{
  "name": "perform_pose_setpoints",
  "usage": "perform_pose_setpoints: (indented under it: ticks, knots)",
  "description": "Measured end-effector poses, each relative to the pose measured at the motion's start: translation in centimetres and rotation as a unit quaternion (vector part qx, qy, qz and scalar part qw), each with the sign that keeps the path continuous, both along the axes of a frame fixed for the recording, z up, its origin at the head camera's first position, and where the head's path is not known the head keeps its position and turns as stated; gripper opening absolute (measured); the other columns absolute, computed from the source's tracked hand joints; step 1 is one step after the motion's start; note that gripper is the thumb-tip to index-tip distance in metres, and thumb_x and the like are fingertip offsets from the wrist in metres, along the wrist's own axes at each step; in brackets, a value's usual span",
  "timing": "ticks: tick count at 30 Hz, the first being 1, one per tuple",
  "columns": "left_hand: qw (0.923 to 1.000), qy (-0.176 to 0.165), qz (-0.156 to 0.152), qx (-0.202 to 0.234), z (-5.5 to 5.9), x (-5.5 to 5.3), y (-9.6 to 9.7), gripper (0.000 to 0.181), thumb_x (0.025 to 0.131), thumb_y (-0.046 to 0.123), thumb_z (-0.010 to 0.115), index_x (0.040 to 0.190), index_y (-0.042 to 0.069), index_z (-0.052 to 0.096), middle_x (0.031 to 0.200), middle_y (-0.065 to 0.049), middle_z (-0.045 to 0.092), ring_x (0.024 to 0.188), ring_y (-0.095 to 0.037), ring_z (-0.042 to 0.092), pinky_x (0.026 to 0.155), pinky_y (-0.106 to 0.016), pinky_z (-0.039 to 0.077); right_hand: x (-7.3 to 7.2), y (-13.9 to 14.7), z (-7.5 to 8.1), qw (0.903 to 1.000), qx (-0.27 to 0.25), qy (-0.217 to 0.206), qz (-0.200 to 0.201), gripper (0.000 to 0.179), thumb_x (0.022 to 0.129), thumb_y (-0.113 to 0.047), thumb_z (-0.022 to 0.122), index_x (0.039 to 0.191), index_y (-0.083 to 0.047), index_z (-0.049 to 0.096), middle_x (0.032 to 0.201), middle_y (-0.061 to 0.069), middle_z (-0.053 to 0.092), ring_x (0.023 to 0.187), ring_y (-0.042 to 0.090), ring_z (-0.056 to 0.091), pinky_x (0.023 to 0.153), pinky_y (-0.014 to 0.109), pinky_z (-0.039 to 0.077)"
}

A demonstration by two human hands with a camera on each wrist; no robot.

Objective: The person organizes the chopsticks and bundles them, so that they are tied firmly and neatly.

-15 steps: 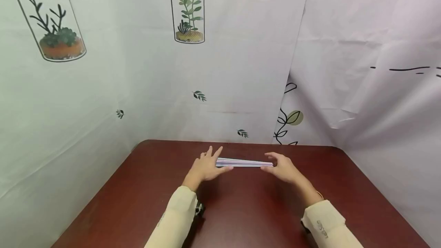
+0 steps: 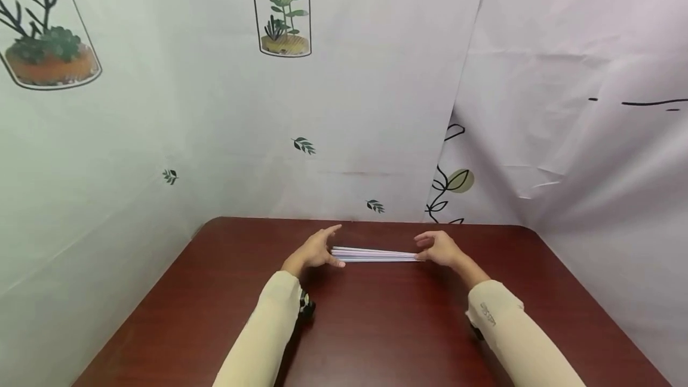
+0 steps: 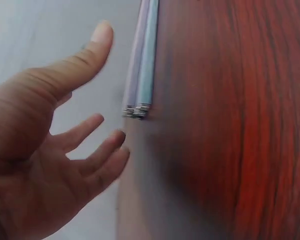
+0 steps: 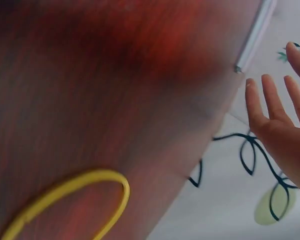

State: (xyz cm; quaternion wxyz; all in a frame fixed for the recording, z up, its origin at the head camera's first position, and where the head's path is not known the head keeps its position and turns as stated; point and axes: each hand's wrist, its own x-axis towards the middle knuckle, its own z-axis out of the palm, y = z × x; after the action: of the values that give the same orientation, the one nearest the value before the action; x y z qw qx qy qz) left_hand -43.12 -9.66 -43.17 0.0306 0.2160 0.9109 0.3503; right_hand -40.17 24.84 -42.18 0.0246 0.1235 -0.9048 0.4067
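A slim bundle of thin pastel rods (image 2: 376,255) lies crosswise on the dark red table, toward its far edge. In the left wrist view, lilac and pale teal rods (image 3: 147,60) end in small silvery tips. My left hand (image 2: 313,249) is just off the bundle's left end, thumb and fingers spread, holding nothing. At the opposite end, my right hand (image 2: 442,249) has its fingers extended and loosely bent. The right wrist view shows this hand (image 4: 282,112) a little apart from the rod tip (image 4: 238,69).
The brown-red table (image 2: 376,327) has rounded far corners. Behind and beside it hangs white cloth (image 2: 365,106) printed with plants and jars. A yellow loop (image 4: 112,175) shows close to the right wrist camera. Both arms wear cream sleeves (image 2: 263,321).
My left hand has drawn back leftward from the bundle, its thumb now clear of most of it. The right hand stays by its end. The head view has shifted slightly.
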Motion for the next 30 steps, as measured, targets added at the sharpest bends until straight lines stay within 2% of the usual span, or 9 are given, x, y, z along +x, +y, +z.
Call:
perform_pose_setpoints:
  ticks: [4, 6, 11, 15, 22, 26, 30]
  knots:
    - [0.9987, -0.043, 0.000, 0.025, -0.6, -0.1, 0.0, 0.102, 0.069, 0.008, 0.090, 0.153, 0.005, 0.032, 0.140, -0.022, 0.052, 0.129, -0.038, 0.051, 0.105, -0.050, 0.040, -0.5, -0.5, -1.1, 0.9995, 0.015, -0.020, -0.016, 0.049, 0.071, 0.000, 0.084, 0.115, 0.010, 0.065, 0.110, 0.024, 0.069, 0.101, 0.036, 0.067, 0.082, 0.042, 0.054]
    - [0.9987, -0.048, 0.002, 0.019, -1.0, 0.0, 0.2, 0.101, 0.070, 0.008, 0.089, 0.153, 0.004, 0.032, 0.138, -0.019, 0.056, 0.128, -0.036, 0.052, 0.106, -0.049, 0.040, -0.6, -0.7, -1.6, 0.9990, 0.024, -0.028, -0.025, 0.048, 0.070, 0.001, 0.085, 0.113, 0.009, 0.066, 0.108, 0.022, 0.070, 0.099, 0.033, 0.067, 0.084, 0.042, 0.053]
    - [0.9996, -0.018, 0.022, 0.003, -1.4, -0.1, 0.8, 0.085, 0.071, 0.006, 0.088, 0.145, 0.002, 0.044, 0.124, -0.012, 0.067, 0.120, -0.031, 0.058, 0.104, -0.046, 0.042, -0.8, -0.8, -2.0, 0.9989, 0.024, -0.026, -0.032, 0.043, 0.067, 0.005, 0.085, 0.107, 0.008, 0.069, 0.093, 0.013, 0.072, 0.087, 0.024, 0.065, 0.077, 0.035, 0.053]
    - [0.9993, -0.011, 0.036, -0.002, -1.4, -0.3, 1.1, 0.068, 0.074, 0.005, 0.086, 0.133, 0.001, 0.053, 0.115, -0.011, 0.069, 0.112, -0.030, 0.062, 0.099, -0.045, 0.045, -1.4, -0.7, -2.0, 0.9987, 0.038, -0.021, -0.028, 0.035, 0.068, 0.004, 0.085, 0.100, 0.005, 0.072, 0.084, 0.006, 0.071, 0.078, 0.016, 0.060, 0.071, 0.029, 0.050]
    - [0.9993, -0.016, 0.027, -0.018, -1.2, 0.1, 1.3, 0.048, 0.081, 0.006, 0.080, 0.123, -0.002, 0.057, 0.113, -0.015, 0.065, 0.103, -0.029, 0.061, 0.094, -0.045, 0.047, -1.5, -0.3, -2.0, 0.9984, 0.043, -0.033, -0.018, 0.026, 0.072, 0.001, 0.084, 0.095, 0.002, 0.074, 0.079, 0.001, 0.066, 0.073, 0.013, 0.057, 0.068, 0.027, 0.048]
    - [0.9992, -0.005, 0.025, -0.032, -1.4, 0.0, 1.3, 0.037, 0.082, 0.008, 0.079, 0.114, -0.001, 0.064, 0.107, -0.014, 0.066, 0.098, -0.027, 0.062, 0.092, -0.044, 0.049, -1.5, -0.2, -2.1, 0.9987, 0.043, -0.021, -0.014, 0.026, 0.071, 0.000, 0.085, 0.094, 0.002, 0.074, 0.079, 0.002, 0.067, 0.073, 0.013, 0.057, 0.068, 0.027, 0.048]
    - [0.9982, 0.006, 0.027, -0.053, -1.7, 0.0, 1.3, 0.036, 0.082, 0.010, 0.080, 0.113, 0.000, 0.064, 0.102, -0.012, 0.065, 0.092, -0.025, 0.061, 0.088, -0.043, 0.050, -1.3, -0.1, -2.3, 0.9985, 0.048, -0.024, -0.012, 0.025, 0.072, -0.002, 0.085, 0.095, 0.001, 0.074, 0.079, 0.000, 0.067, 0.074, 0.013, 0.057, 0.069, 0.028, 0.047]
